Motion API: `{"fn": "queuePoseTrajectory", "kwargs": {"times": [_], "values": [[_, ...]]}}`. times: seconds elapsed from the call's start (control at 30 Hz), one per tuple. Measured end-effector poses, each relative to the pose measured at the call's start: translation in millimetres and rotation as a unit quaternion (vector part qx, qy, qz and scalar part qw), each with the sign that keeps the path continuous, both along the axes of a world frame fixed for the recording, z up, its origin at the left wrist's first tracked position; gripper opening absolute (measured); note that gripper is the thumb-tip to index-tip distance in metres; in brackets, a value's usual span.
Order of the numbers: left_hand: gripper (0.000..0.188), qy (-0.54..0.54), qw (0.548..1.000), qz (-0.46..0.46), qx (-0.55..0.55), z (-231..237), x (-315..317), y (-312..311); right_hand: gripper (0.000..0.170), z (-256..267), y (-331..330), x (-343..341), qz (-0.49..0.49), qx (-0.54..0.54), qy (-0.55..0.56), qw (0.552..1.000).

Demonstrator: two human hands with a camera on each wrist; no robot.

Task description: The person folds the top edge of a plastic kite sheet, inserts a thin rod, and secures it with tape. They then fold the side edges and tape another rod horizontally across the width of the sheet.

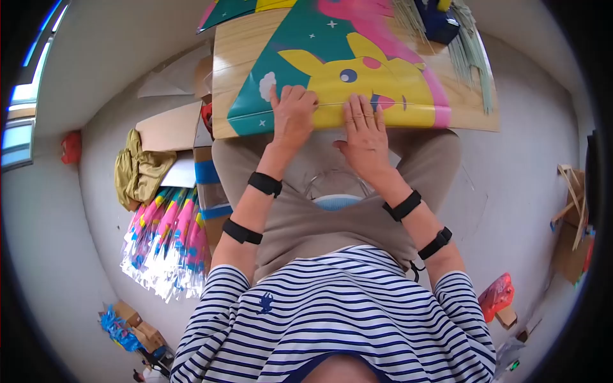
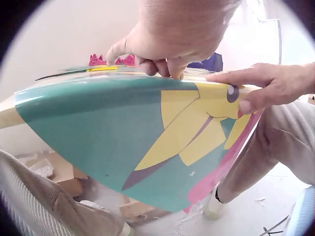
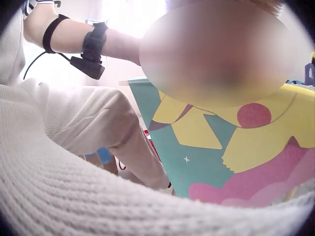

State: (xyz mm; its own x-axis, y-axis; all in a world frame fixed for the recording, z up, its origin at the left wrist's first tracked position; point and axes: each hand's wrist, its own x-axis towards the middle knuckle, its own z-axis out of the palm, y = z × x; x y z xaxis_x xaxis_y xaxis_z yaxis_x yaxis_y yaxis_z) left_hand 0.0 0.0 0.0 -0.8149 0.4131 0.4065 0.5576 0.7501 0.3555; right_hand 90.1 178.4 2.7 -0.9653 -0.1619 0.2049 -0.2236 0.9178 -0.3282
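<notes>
A glossy printed sheet [image 1: 255, 112], green, yellow and pink with a big-eared cartoon figure, lies over a wooden table [image 1: 239, 51]. In the left wrist view its near part hangs over the front edge. A thin pale line crosses the sheet close to that edge. My left hand [image 1: 294, 118] is at this line, left of the figure's face, most fingers bent with their tips together at the sheet and one finger pointing outward. To its right, my right hand [image 1: 367, 137] presses flat on the yellow face, fingers straight. A blur covers that hand in the right wrist view.
Thin pale sticks [image 1: 472, 70] and a dark blue box [image 1: 437, 22] occupy the table's back right. On the floor to the left lie a gold cloth [image 1: 143, 163] and a pile of colourful pieces with silvery ends [image 1: 166, 242], beside cardboard boxes. The person's knees are under the table edge.
</notes>
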Motion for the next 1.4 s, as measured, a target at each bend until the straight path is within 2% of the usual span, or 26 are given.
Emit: {"fn": "queuePoseTrajectory", "kwargs": {"times": [0.4,0.67,1.4], "values": [[0.006,0.006,0.999,0.010,-0.033,20,4,-6,0.090,1,-1,-1,0.001,0.012,0.003,1.000],[0.006,0.010,0.997,0.057,-0.042,11,1,-41,0.092,0,-2,1,-0.002,0.013,0.000,1.000],[0.017,0.039,0.996,0.052,-0.054,-2,-4,-42,0.103,-2,-7,1,-0.007,0.029,-0.034,0.999]]}}
